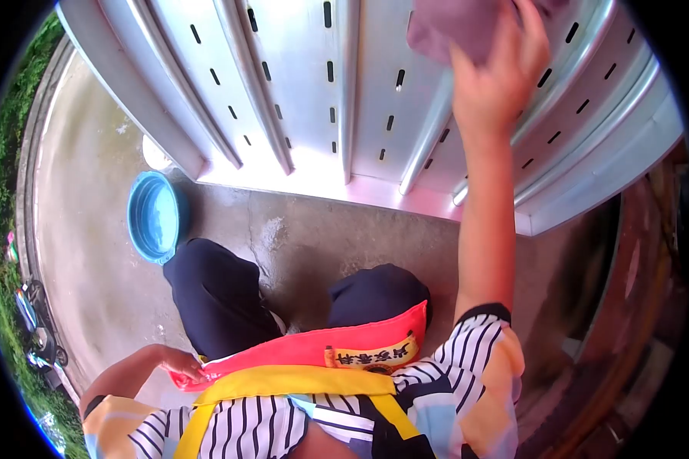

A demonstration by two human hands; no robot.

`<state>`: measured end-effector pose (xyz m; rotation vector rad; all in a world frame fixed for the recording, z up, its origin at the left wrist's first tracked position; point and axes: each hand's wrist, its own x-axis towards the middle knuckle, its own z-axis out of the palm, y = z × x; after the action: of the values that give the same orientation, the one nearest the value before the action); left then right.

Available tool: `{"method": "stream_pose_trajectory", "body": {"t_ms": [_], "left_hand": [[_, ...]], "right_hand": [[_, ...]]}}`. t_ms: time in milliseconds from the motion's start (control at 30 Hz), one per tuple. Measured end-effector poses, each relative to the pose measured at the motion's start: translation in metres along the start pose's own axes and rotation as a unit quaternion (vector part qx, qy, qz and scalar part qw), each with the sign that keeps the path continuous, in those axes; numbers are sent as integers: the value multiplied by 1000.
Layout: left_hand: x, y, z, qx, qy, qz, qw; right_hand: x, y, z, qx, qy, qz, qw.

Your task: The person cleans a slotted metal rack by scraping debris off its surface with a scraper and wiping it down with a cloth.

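Note:
My right hand (pixel 501 80) is stretched far forward, fingers closed on a purple cloth (pixel 455 30). That cloth lies against a large silvery metal panel (pixel 302 46) with raised ribs and rows of narrow slots. Down by my waist, my left hand (pixel 182 362) has its fingers bent over the edge of a red apron (pixel 283 353). The apron has yellow straps and a yellow printed label, and spreads across my lap. Part of the cloth runs out of view at the top.
A blue plastic basin (pixel 155 216) stands on the wet concrete floor (pixel 230 229) near my left knee. Behind it shows a white round object (pixel 156 153). A parked motorbike (pixel 42 325) and green plants (pixel 8 153) are at far left. Dark clutter lines the right side.

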<state>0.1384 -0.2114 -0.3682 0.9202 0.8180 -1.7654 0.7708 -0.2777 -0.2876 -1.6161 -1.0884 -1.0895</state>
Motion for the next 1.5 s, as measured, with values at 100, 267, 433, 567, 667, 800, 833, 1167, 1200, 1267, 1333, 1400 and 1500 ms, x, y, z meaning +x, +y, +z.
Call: {"method": "stream_pose_trajectory", "body": {"t_ms": [100, 267, 433, 567, 667, 800, 833, 1167, 1200, 1267, 1333, 1400, 1500], "left_hand": [[35, -48, -45, -237, -16, 124, 963], [-39, -88, -228, 30, 425, 75, 902], [-192, 134, -206, 169, 595, 354, 701], [-218, 265, -169, 262, 457, 526, 667], [-200, 340, -158, 404, 387, 540, 628], [-144, 395, -139, 472, 374, 477, 640], [-131, 402, -133, 480, 360, 465, 651], [26, 504, -128, 426, 515, 508, 543], [32, 522, -126, 424, 515, 494, 557], [36, 552, -120, 412, 513, 462, 595], [37, 573, -120, 393, 508, 424, 638], [46, 582, -126, 392, 515, 415, 639], [50, 589, -127, 394, 528, 400, 637]], "right_hand": [[-28, -6, 46, -150, -90, -85, 981], [-217, -31, 18, -24, -376, 24, 926], [-228, 4, -54, 200, -505, 268, 796], [-79, 33, -91, 50, -255, 164, 951], [-29, 63, -62, -135, -73, 4, 988], [-103, 71, -34, -139, -126, 42, 981], [-136, 66, -37, -105, -139, 68, 982], [-314, 60, -223, 101, -231, 563, 787], [-312, 76, -231, 80, -218, 566, 791], [-307, 104, -234, 39, -195, 575, 794], [-301, 123, -219, 4, -224, 552, 803], [-306, 137, -208, -36, -255, 517, 817], [-321, 143, -192, -79, -277, 457, 842]]}}
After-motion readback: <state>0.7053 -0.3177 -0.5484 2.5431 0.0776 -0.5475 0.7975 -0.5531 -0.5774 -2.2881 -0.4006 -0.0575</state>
